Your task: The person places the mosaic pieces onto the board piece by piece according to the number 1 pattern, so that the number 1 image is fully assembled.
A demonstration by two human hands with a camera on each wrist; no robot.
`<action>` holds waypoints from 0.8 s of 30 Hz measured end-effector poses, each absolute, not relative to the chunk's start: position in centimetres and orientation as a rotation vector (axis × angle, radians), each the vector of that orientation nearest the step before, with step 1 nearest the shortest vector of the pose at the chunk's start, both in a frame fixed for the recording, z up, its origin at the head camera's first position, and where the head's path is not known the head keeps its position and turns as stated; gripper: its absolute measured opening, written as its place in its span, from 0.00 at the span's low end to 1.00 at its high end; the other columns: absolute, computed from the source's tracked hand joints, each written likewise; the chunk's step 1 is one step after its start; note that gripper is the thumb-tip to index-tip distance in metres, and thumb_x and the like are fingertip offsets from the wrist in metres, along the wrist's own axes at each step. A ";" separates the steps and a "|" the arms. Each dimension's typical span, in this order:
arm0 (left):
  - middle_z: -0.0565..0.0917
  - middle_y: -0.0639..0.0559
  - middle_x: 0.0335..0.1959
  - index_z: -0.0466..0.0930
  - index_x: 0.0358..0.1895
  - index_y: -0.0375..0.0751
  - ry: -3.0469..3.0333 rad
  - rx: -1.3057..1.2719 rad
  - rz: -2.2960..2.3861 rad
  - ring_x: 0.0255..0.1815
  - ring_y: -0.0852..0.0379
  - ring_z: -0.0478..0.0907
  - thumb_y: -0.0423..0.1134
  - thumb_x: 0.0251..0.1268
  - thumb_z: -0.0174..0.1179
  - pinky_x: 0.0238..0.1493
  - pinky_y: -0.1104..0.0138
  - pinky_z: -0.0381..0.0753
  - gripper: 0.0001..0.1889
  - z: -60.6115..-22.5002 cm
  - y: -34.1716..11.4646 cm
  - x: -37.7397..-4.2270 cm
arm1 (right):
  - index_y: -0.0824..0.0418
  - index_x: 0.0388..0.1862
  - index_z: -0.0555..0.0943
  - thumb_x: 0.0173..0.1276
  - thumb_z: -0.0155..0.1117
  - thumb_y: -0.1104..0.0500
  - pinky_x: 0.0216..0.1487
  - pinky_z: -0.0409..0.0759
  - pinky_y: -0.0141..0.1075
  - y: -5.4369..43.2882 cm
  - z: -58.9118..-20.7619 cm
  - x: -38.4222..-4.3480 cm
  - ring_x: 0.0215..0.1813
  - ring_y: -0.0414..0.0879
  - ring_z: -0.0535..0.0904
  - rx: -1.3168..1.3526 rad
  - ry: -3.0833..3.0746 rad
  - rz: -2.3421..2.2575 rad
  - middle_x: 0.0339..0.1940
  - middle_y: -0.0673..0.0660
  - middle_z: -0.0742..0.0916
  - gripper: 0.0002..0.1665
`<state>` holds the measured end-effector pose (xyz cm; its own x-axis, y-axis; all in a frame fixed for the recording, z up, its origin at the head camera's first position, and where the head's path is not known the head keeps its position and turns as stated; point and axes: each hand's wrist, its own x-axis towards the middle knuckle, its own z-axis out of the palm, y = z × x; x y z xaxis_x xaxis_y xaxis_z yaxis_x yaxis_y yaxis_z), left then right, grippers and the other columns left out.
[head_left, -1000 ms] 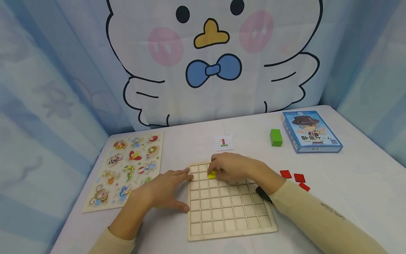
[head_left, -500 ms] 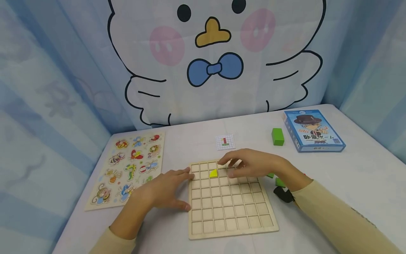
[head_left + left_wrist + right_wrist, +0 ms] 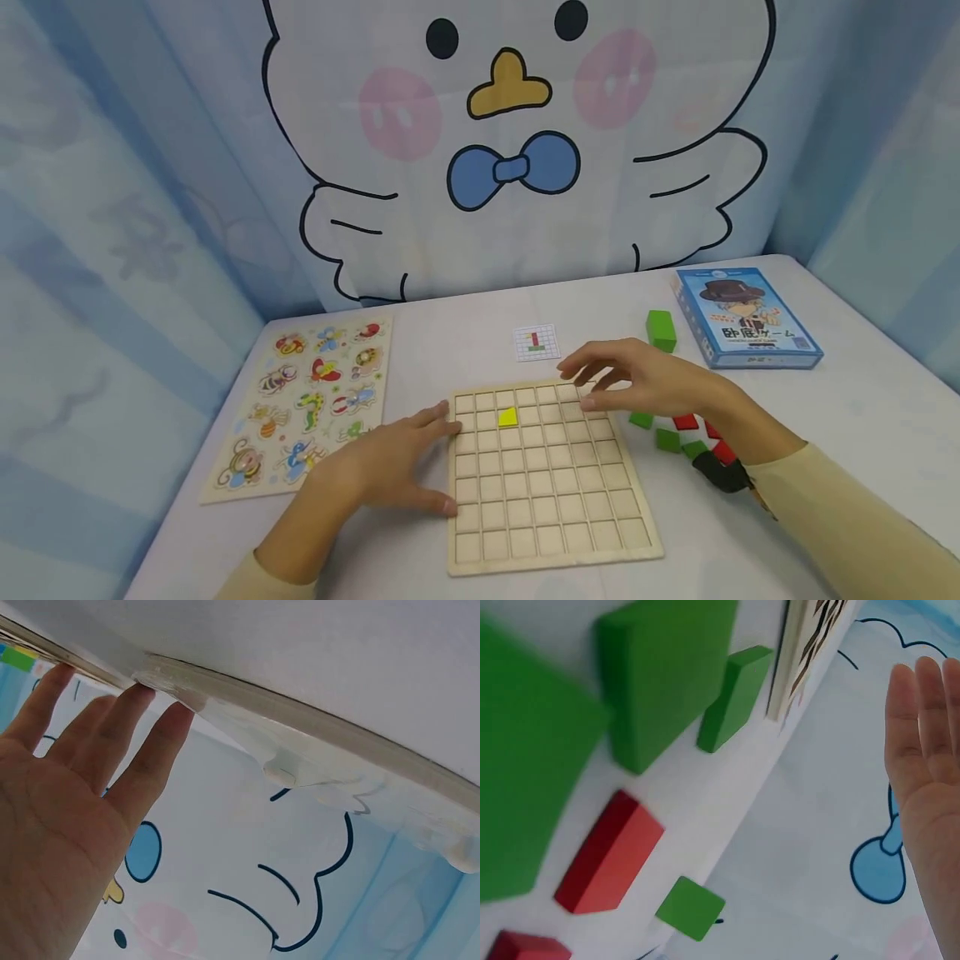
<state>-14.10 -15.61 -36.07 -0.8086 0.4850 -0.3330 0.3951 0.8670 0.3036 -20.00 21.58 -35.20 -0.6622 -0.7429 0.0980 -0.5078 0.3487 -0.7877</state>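
Note:
A wooden grid board (image 3: 556,505) lies in the middle of the table, with one yellow square tile (image 3: 508,417) in a cell toward its upper left. At the board's left edge, my left hand (image 3: 390,462) rests with fingers and thumb spread against the rim; the left wrist view shows the same fingers (image 3: 124,724) extended. Over the board's upper right corner hovers my right hand (image 3: 641,375), fingers loosely bent and holding nothing. Just past that corner lie several green tiles (image 3: 667,440) and red tiles (image 3: 686,422), partly hidden by the right wrist and its black strap.
Behind the board lies a small pattern card (image 3: 536,342). A green block (image 3: 661,331) and a blue game box (image 3: 750,321) stand at the back right. An insect picture puzzle (image 3: 300,408) lies on the left, partly under the left forearm.
My right hand has let go of the yellow tile, leaving it on the board, and has moved right toward the loose tiles. The left hand stays at the board's left edge.

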 end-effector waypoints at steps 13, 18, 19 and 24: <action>0.56 0.49 0.84 0.64 0.78 0.51 2.676 0.753 0.241 0.80 0.42 0.61 0.74 0.49 0.70 0.76 0.45 0.66 0.55 -36.4 -15.4 -13.9 | 0.53 0.61 0.81 0.70 0.72 0.60 0.54 0.86 0.36 25.5 -34.9 -18.5 0.54 0.51 0.84 -1.061 2.594 -1.165 0.57 0.58 0.86 0.22; 0.56 0.49 0.84 0.64 0.78 0.50 2.688 0.749 0.220 0.80 0.42 0.61 0.73 0.50 0.71 0.77 0.46 0.65 0.54 -36.4 -15.5 -14.0 | 0.55 0.61 0.81 0.70 0.71 0.61 0.53 0.85 0.34 27.1 -35.2 -18.0 0.54 0.46 0.84 -1.033 2.629 -1.170 0.57 0.58 0.86 0.21; 0.56 0.49 0.84 0.64 0.78 0.50 2.689 0.748 0.225 0.80 0.42 0.61 0.73 0.49 0.71 0.77 0.46 0.65 0.54 -36.4 -15.5 -14.0 | 0.54 0.61 0.81 0.70 0.71 0.61 0.52 0.85 0.34 27.4 -35.2 -17.9 0.54 0.46 0.84 -1.034 2.628 -1.172 0.57 0.58 0.86 0.21; 0.57 0.50 0.83 0.66 0.77 0.51 2.691 0.744 0.231 0.80 0.42 0.62 0.73 0.48 0.71 0.77 0.46 0.64 0.53 -36.5 -15.5 -13.9 | 0.55 0.60 0.81 0.70 0.72 0.62 0.51 0.86 0.33 29.0 -35.8 -17.6 0.53 0.45 0.84 -1.019 2.645 -1.141 0.57 0.56 0.86 0.21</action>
<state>-13.93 -15.49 -36.53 -0.8056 0.5233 -0.2777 0.4684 0.8497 0.2421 -17.56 28.98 -35.76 -0.7743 -0.6085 0.1738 -0.5440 0.4997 -0.6741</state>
